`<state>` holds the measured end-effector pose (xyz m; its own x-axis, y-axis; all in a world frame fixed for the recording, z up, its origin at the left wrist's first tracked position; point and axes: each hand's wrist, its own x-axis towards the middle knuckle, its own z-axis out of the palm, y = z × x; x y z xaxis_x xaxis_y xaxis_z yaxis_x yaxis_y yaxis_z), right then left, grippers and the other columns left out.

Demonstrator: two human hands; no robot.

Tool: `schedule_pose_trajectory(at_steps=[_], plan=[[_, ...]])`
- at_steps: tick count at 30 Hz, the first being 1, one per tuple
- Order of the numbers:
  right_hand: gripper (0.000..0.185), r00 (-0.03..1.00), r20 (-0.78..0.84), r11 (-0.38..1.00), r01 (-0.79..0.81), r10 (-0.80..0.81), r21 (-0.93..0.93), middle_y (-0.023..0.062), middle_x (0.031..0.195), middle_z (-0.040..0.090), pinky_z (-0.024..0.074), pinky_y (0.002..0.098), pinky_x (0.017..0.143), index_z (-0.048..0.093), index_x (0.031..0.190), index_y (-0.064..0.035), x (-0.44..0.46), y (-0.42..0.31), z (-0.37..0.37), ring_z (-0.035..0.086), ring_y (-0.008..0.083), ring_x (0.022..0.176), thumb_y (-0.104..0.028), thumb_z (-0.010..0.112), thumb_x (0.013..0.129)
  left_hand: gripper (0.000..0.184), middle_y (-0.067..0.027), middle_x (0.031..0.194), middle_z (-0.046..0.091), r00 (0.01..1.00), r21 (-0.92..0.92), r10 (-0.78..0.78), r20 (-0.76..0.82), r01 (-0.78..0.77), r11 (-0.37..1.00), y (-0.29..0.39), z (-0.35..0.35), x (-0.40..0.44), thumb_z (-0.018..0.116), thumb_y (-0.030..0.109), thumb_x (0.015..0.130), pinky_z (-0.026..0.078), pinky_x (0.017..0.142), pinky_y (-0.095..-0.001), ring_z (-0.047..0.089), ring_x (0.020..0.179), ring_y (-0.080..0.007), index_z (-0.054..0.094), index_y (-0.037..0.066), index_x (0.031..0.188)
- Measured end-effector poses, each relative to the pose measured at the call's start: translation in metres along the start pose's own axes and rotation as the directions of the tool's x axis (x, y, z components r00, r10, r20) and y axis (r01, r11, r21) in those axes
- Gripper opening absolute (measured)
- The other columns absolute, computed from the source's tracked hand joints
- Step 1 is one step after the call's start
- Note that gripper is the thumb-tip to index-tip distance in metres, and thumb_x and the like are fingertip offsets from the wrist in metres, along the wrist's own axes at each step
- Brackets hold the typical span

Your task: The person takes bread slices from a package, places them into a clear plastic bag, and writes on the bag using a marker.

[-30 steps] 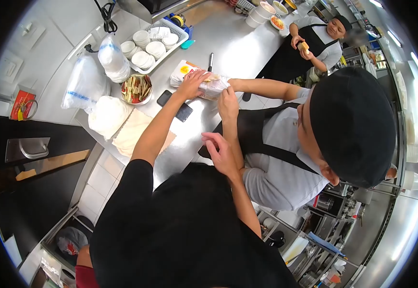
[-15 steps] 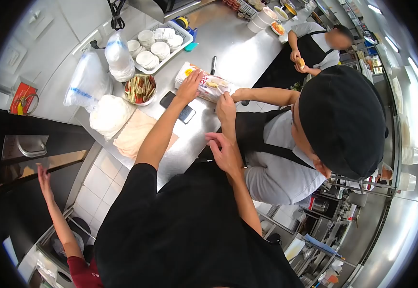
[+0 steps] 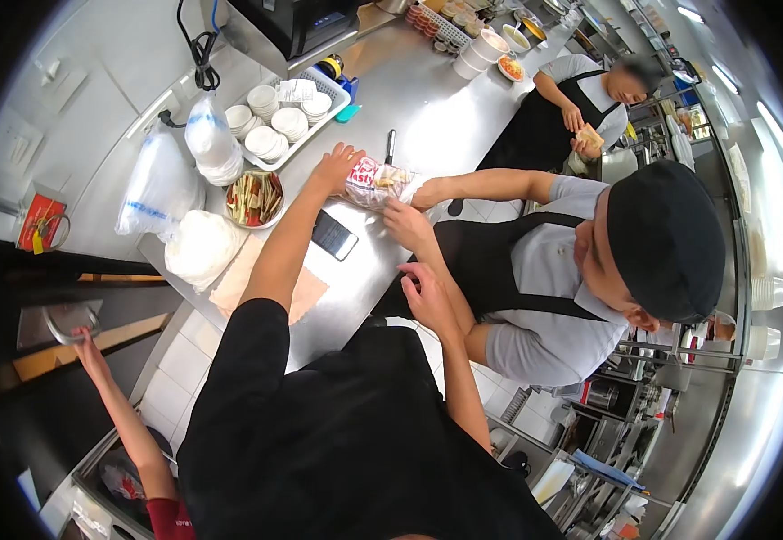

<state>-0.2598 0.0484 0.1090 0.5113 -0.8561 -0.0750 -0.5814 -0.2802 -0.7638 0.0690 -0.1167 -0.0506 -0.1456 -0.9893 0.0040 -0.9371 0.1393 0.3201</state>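
Observation:
My left hand grips the left end of a clear plastic bag with red print, which lies on the steel counter. A co-worker's two hands pinch the bag's right end. My right hand is off the counter beside that co-worker's forearm, its fingers loosely bent and apart, with nothing in it. A black phone lies below the bag, left of the co-worker's hands. Just above the bag is a dark, slim object, perhaps a pen.
A white basket of round white lids, a bowl of sachets, plastic-wrapped stacks and a beige cloth occupy the counter's left side. The near co-worker leans in from the right. Another person's arm touches the door handle.
My left hand has shifted from the bag's top to its left end. The co-worker at the right has leaned back slightly. At the lower left, another person's arm has appeared and reached the door handle.

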Motion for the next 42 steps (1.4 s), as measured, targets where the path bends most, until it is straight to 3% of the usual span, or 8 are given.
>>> schedule_pose_trajectory(at_steps=[8,18,22,30,33,35,38,42], plan=[[0.021,0.995,-0.076,0.993,0.053,-0.062,-0.109,0.0219,0.108,0.068,0.0515,0.0439,0.092,0.066,0.114,0.0013,0.018,-0.007,-0.038,0.065,0.0402,0.103,-0.007,0.063,0.094,0.101,-0.0129,0.152,0.042,0.992,-0.098,-0.027,-0.122,0.015,0.995,0.009,-0.002,-0.028,0.089,0.032,0.069,0.042,0.108,-0.0576,0.032,0.146,-0.0386,0.037,0.018,0.153],[0.022,0.951,0.247,0.977,-0.207,0.187,0.057,0.0084,0.106,0.074,0.0531,0.0279,0.086,0.070,0.116,-0.0005,0.007,0.045,-0.101,0.067,0.0135,0.094,-0.011,0.061,0.098,0.109,-0.0099,0.157,0.036,0.982,-0.088,-0.170,-0.080,0.163,0.983,0.020,0.001,-0.032,0.094,0.022,0.065,0.039,0.112,-0.0573,0.024,0.151,-0.0349,0.033,0.020,0.156],[0.025,0.894,0.448,0.874,-0.232,0.018,0.427,0.0075,0.102,0.072,0.0537,0.0278,0.080,0.068,0.120,-0.0018,0.001,0.028,-0.105,0.066,0.0122,0.091,-0.013,0.060,0.099,0.113,-0.0090,0.159,0.034,0.968,-0.071,-0.250,-0.034,0.247,0.966,0.027,0.003,-0.035,0.095,0.024,0.063,0.042,0.110,-0.0601,0.026,0.151,-0.0351,0.031,0.021,0.156],[0.022,0.942,0.322,0.845,-0.092,-0.098,0.527,0.0064,0.089,0.070,0.0530,0.0258,0.067,0.067,0.116,0.0003,0.001,0.029,-0.118,0.064,0.0120,0.071,-0.015,0.059,0.103,0.121,-0.0111,0.159,0.032,0.952,0.095,-0.277,0.134,0.265,0.959,0.001,0.014,-0.041,0.095,0.039,0.062,0.039,0.110,-0.0662,0.025,0.151,-0.0372,0.025,0.022,0.160],[0.021,0.999,-0.006,0.705,-0.018,0.032,0.709,0.0082,0.106,0.071,0.0529,0.0245,0.066,0.067,0.115,-0.0013,0.032,0.047,-0.121,0.064,0.0099,0.083,-0.015,0.053,0.106,0.111,-0.0136,0.159,0.036,0.881,0.163,-0.374,0.290,0.339,0.926,0.018,-0.006,-0.023,0.088,0.038,0.073,0.041,0.112,-0.0589,0.030,0.149,-0.0356,0.025,0.019,0.161],[0.020,0.998,-0.024,0.692,-0.027,0.065,0.722,0.0067,0.103,0.069,0.0526,0.0244,0.065,0.065,0.117,-0.0013,0.048,0.054,-0.106,0.064,0.0104,0.084,-0.013,0.054,0.105,0.089,-0.0170,0.159,0.039,0.936,-0.675,-0.099,0.339,0.315,0.667,-0.006,0.011,0.004,0.074,0.032,0.087,0.039,0.116,-0.0460,0.035,0.148,-0.0324,0.029,0.012,0.161],[0.018,0.983,0.181,0.569,-0.128,-0.036,0.812,0.0048,0.098,0.069,0.0523,0.0268,0.064,0.066,0.115,-0.0010,0.053,0.040,-0.071,0.065,0.0106,0.081,-0.011,0.056,0.104,0.062,-0.0169,0.161,0.039,0.998,-0.691,-0.009,0.062,0.050,0.721,0.060,-0.020,0.016,0.049,0.018,0.099,0.028,0.123,-0.0380,0.038,0.147,-0.0314,0.036,0.008,0.159],[0.020,0.949,0.201,0.862,0.116,-0.243,0.493,0.0069,0.100,0.071,0.0549,0.0273,0.068,0.068,0.115,-0.0002,0.063,0.029,-0.087,0.068,0.0125,0.083,-0.011,0.056,0.104,0.056,-0.0185,0.156,0.047,0.939,-0.708,-0.340,-0.049,0.208,0.675,0.068,0.020,-0.006,0.039,0.038,0.109,0.028,0.123,-0.0386,0.044,0.145,-0.0312,0.046,0.003,0.152]])
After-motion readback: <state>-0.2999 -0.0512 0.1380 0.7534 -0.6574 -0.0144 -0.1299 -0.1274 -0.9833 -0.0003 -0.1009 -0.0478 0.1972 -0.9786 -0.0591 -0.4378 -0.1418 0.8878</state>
